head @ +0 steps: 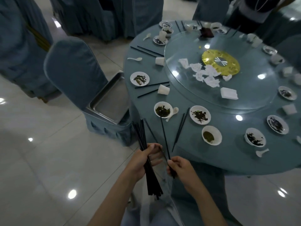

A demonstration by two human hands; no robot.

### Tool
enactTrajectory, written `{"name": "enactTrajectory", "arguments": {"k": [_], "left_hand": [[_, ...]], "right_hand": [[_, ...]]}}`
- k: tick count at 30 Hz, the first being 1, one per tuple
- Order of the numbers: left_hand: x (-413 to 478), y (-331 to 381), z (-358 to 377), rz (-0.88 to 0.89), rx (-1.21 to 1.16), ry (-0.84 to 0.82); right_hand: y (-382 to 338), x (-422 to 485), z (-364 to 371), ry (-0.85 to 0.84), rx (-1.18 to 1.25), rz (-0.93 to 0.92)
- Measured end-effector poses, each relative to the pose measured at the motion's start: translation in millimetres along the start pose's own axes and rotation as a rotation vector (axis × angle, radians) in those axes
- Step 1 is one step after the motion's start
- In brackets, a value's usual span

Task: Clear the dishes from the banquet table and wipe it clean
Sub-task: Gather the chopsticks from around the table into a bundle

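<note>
1. Left hand (pixel 143 159) curls round a thick bundle of black chopsticks (pixel 153 181), slim smooth rods fanning toward 12 o'clock.
2. Right hand (pixel 180 167) pinches another chopstick (pixel 165 136), possibly two, blur hides it; its tip reaches the white bowl (pixel 169 105) at 1 o'clock.
3. I judge I'm mid-collection: next, feed this stick into the bundle, then lift the loose pair (pixel 180 129) off the cloth-covered table (pixel 228 154).
4. Steel tray (pixel 110 98) waits at 11 o'clock.
</note>
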State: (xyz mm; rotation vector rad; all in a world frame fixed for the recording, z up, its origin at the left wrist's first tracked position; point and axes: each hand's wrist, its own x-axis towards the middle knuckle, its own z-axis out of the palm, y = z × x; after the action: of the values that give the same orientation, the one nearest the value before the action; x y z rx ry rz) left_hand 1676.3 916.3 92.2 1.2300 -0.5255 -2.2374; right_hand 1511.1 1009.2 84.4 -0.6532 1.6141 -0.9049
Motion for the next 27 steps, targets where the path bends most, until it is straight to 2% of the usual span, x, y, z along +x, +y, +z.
{"name": "enactTrajectory", "arguments": {"k": [6,10,17,21,27], "left_hand": [[1,17,-13,0.083,-0.101,0.104],[10,30,-13,0.072,-0.066,0.097],[44,56,4,0.017,0.008,0.062],[76,73,14,-0.035,0.061,0.064],[113,112,39,-0.22,0.164,-0.014]], "right_hand": [[-9,10,36,-0.014,0.133,0.006],[-18,14,42,-0.094,0.116,0.009],[-34,50,22,-0.038,0.157,0.026],[-47,90,-2,0.03,0.018,-0.049],[-76,161,-57,0.069,-0.399,-0.332]]}}
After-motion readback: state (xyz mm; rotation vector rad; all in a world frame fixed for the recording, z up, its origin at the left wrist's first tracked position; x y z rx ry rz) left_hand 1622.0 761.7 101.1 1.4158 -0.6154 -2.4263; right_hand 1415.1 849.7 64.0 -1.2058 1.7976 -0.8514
